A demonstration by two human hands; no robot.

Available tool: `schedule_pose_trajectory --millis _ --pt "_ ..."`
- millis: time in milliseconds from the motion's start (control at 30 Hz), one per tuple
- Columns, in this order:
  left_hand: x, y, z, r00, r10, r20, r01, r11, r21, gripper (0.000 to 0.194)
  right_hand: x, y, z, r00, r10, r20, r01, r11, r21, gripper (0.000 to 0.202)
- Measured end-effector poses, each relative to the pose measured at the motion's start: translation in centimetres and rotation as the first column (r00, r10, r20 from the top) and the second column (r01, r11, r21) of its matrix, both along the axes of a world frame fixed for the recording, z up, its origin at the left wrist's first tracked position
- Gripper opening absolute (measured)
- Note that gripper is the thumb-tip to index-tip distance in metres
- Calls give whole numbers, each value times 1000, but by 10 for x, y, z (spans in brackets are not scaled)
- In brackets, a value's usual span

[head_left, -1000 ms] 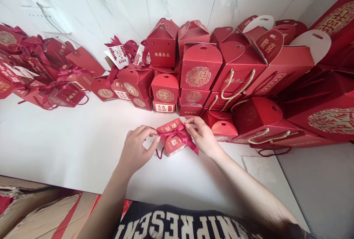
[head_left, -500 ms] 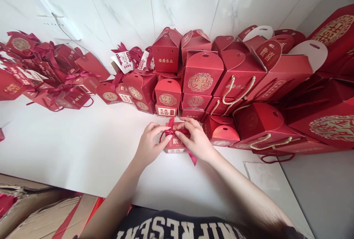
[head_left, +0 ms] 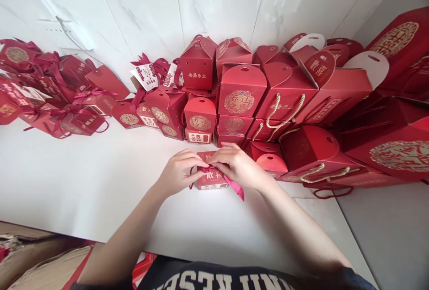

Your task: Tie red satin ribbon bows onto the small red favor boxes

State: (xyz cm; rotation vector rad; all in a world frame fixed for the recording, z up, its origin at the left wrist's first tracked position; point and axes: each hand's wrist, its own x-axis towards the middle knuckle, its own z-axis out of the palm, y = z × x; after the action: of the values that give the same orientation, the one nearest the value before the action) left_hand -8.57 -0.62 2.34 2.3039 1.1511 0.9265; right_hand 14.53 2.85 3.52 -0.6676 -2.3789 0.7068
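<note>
The box (head_left: 212, 179) lies on the table between the hands, its lettered top up, with the ribbon (head_left: 236, 187) across it. The left hand (head_left: 182, 171) pinches the ribbon between thumb and forefinger, its other fingers loosely bent; the right hand (head_left: 237, 166) curls over the top, fingertips drawn together on the ribbon. Which strand each pinch has is hard to tell, as the fingers cover the crossing. One tail hangs down below the right hand.

For good handling, I would keep both pinches low on the box and pull evenly, so the light card neither twists nor dents; the ribbon looks slick, so slack could slip, and the cord (head_left: 191, 178) by the left fingertips should be kept out of it.

Just beyond the hands, stacked boxes (head_left: 200, 118) limit forward reach; a low box (head_left: 272, 165) sits close beside the right hand. The tabletop (head_left: 100, 182) runs widest out to the left of the left hand, and its near edge passes under the forearms.
</note>
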Motion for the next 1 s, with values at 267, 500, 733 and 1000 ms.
schedule_pose_trajectory --millis 267,500,733,1000 --pt "1 -6 -6 995 84 56 -80 994 -76 10 13 -11 14 987 -134 91 124 987 106 34" --pt "-3 -6 -2 999 -8 36 12 993 -118 23 -4 5 1 991 -61 120 47 992 119 39" --pt "12 -4 -3 960 254 120 -213 938 -274 30 8 -25 33 883 -256 393 141 944 300 27" --pt "20 -2 -10 925 348 152 -278 894 -350 37 12 -73 38 866 -61 496 149 979 -141 40"
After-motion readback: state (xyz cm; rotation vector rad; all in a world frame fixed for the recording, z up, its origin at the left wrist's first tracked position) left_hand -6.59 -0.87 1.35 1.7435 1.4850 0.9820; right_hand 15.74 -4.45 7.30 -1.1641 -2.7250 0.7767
